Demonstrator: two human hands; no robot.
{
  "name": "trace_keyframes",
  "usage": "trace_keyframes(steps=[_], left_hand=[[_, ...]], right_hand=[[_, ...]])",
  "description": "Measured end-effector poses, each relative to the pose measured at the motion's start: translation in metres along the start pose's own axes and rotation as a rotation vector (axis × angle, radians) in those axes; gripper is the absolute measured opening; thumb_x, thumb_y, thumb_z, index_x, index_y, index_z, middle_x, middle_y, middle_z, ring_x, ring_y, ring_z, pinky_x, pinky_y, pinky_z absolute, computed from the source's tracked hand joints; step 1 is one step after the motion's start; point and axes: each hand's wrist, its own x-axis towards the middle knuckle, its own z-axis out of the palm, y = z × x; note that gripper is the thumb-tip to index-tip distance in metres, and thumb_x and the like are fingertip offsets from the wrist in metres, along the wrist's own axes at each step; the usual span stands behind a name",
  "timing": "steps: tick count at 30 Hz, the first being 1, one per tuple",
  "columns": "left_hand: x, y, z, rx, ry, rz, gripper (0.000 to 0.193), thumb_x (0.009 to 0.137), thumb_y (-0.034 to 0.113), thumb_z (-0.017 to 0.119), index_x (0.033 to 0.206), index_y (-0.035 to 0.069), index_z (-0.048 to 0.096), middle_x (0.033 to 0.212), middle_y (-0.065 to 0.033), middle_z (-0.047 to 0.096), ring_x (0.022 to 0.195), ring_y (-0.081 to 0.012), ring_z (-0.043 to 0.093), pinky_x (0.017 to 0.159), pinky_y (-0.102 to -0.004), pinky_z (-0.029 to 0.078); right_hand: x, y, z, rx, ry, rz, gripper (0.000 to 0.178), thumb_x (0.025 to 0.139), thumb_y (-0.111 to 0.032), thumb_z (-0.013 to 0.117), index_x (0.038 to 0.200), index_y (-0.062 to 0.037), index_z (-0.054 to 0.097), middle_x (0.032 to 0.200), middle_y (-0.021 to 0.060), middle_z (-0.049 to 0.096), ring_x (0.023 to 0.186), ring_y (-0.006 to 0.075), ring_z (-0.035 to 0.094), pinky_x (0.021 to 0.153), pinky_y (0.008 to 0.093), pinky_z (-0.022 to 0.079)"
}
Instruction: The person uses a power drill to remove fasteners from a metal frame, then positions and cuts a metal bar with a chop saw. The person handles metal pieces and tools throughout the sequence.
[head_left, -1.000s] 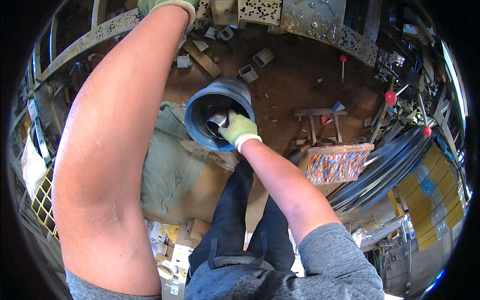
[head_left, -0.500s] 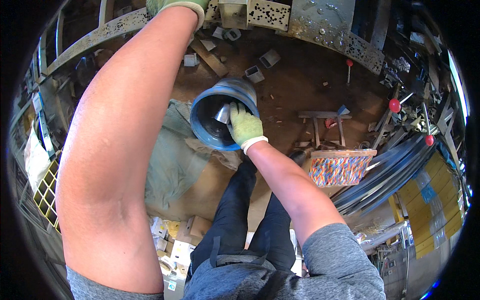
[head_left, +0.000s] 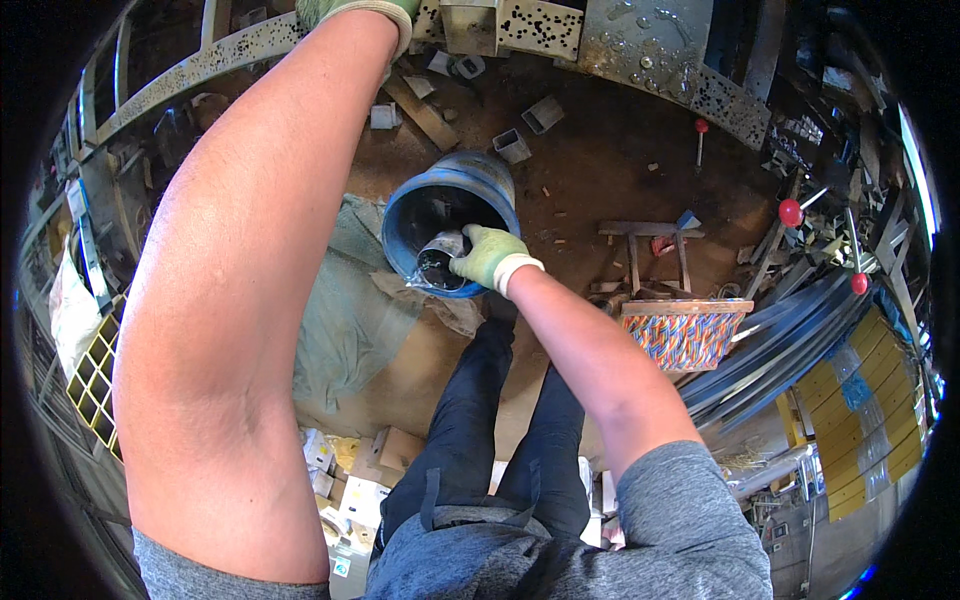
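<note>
My right hand (head_left: 490, 256), in a pale green glove, grips the rim of a shiny metal cup (head_left: 452, 243). Dark liquid shows inside the cup, with a clear trickle near its lip. The cup sits tilted within the mouth of a blue bucket (head_left: 476, 174), over the bucket's near side. Inside, the bucket is dark. Far up at the top edge, my left hand (head_left: 352, 8), also in a green glove, reaches to the perforated metal frame; its fingers are cut off by the picture's edge.
A small stool with a woven multicoloured seat (head_left: 678, 338) lies tipped to the right. Metal tube offcuts (head_left: 543, 114) and a wooden board (head_left: 420, 112) litter the floor. Green cloth (head_left: 350, 300) spreads left of the bucket. Red-knobbed levers (head_left: 790, 212) and long metal strips (head_left: 770, 325) are at right.
My right hand has raised the cup from deeper in the bucket toward its near rim, turning the cup's mouth into view with liquid in it. My left arm has barely moved.
</note>
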Motion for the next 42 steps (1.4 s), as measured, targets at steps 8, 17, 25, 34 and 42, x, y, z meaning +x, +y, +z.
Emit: trace_keyframes(steps=[8, 17, 25, 34, 42], left_hand=[[0.013, -0.013, 0.012, -0.024, -0.021, 0.037, 0.077, 0.107, 0.077, 0.066, 0.151, 0.017, 0.082, 0.151, -0.0216, 0.080, 0.144, -0.0442, 0.074, 0.122, -0.0530, 0.056], [0.030, -0.029, 0.026, 0.002, -0.061, 0.013, 0.081, 0.107, 0.085, 0.060, 0.159, 0.026, 0.078, 0.159, -0.0190, 0.077, 0.149, -0.0441, 0.072, 0.123, -0.0552, 0.055], [0.028, -0.026, 0.023, -0.020, -0.068, 0.015, 0.079, 0.109, 0.081, 0.060, 0.158, 0.022, 0.078, 0.154, -0.0186, 0.081, 0.142, -0.0451, 0.075, 0.120, -0.0540, 0.057], [0.023, -0.021, 0.021, -0.002, -0.069, -0.024, 0.080, 0.110, 0.082, 0.061, 0.160, 0.021, 0.077, 0.159, -0.0163, 0.078, 0.145, -0.0445, 0.073, 0.123, -0.0537, 0.056], [0.021, -0.019, 0.018, 0.016, -0.071, -0.044, 0.080, 0.110, 0.080, 0.062, 0.160, 0.020, 0.077, 0.159, -0.0169, 0.078, 0.145, -0.0452, 0.073, 0.123, -0.0533, 0.056]], right_hand=[[-0.083, 0.052, -0.061, 0.520, 0.002, -0.217, 0.086, 0.091, -0.042, 0.095, 0.161, 0.0013, 0.070, 0.147, 0.0234, 0.082, 0.136, 0.0344, 0.078, 0.123, 0.0418, 0.057], [-0.265, 0.159, -0.174, 0.923, 0.412, -0.116, 0.074, 0.104, -0.020, 0.089, 0.168, 0.0058, 0.062, 0.151, 0.0145, 0.078, 0.136, 0.0223, 0.074, 0.121, 0.0393, 0.058], [-0.419, 0.207, -0.227, 1.229, 0.855, -0.001, 0.062, 0.107, -0.028, 0.080, 0.161, 0.0012, 0.069, 0.123, 0.0017, 0.080, 0.087, 0.0053, 0.063, 0.075, 0.0229, 0.048], [-0.517, 0.226, -0.305, 1.442, 1.062, -0.156, 0.058, 0.104, -0.050, 0.088, 0.148, -0.0139, 0.076, 0.133, 0.0000, 0.085, 0.122, 0.0171, 0.073, 0.100, 0.0355, 0.051], [-0.445, 0.298, -0.399, 1.466, 1.309, -0.024, 0.043, 0.108, -0.034, 0.088, 0.139, -0.0077, 0.075, 0.126, 0.0095, 0.085, 0.097, 0.0234, 0.080, 0.081, 0.0336, 0.059]])
